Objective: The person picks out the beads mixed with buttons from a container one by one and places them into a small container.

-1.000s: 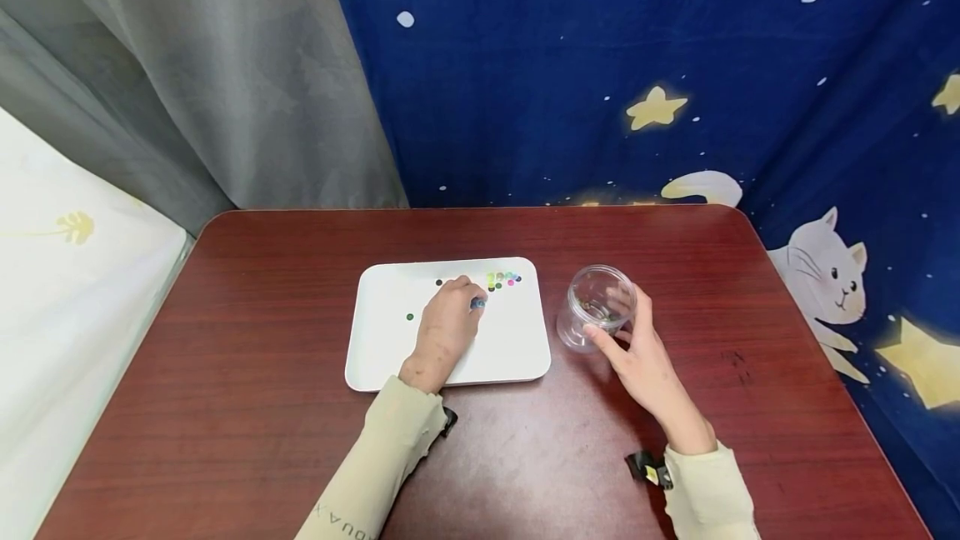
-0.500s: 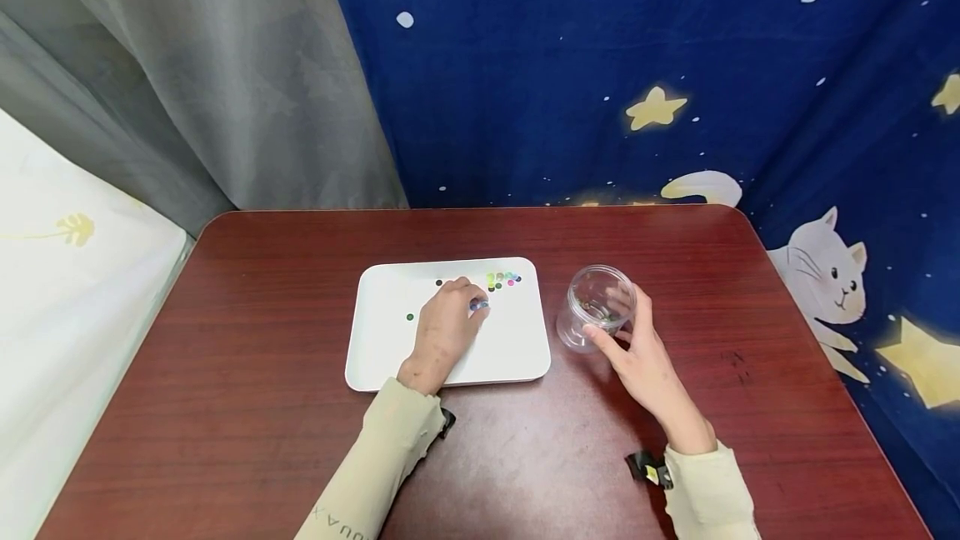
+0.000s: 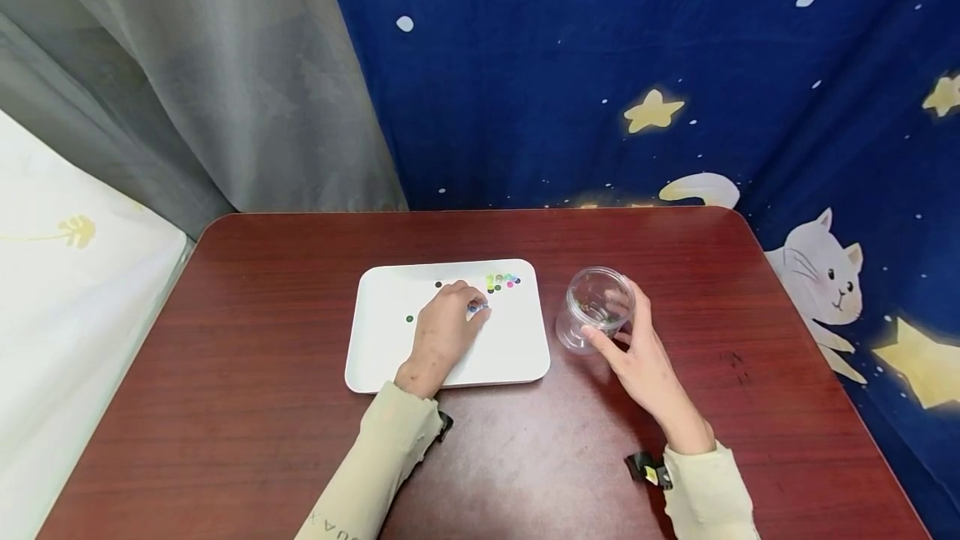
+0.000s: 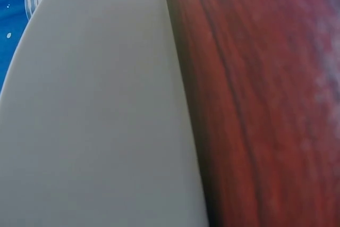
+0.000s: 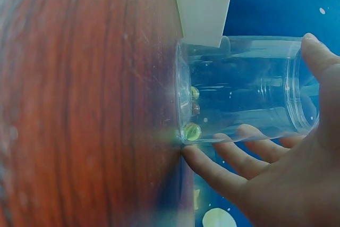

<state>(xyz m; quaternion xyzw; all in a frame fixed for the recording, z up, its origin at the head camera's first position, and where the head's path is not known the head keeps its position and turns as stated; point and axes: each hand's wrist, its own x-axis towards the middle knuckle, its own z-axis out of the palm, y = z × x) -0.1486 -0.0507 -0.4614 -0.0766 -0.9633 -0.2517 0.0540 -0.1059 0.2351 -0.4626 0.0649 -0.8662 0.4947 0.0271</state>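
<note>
Over the white tray [image 3: 510, 352], my left hand [image 3: 441, 330] has its thumb and fingers curled round small blue glass marbles [image 3: 476, 307]; the fingers hide part of them. Just beyond the fingertips lies a cluster of coloured marbles [image 3: 499, 281], yellow, pink, green and dark. My right hand [image 3: 651, 367] grips a clear jar [image 3: 576, 332] from its right side, thumb near the rim. The jar stands upright on the table without a lid. Inside its bottom, the right wrist view shows several marbles [image 5: 192, 131]. The left hand is outside the left wrist view.
Two dark marbles lie apart on the tray, one dark marble [image 3: 438, 284] near the back edge and a green one [image 3: 409, 318] left of my hand. The jar stands right of the tray on the red-brown wooden table [image 3: 262, 340]. Curtains hang behind.
My left thumb has eased slightly away from the fingers, so more of the blue marbles shows. The right hand and jar stay put.
</note>
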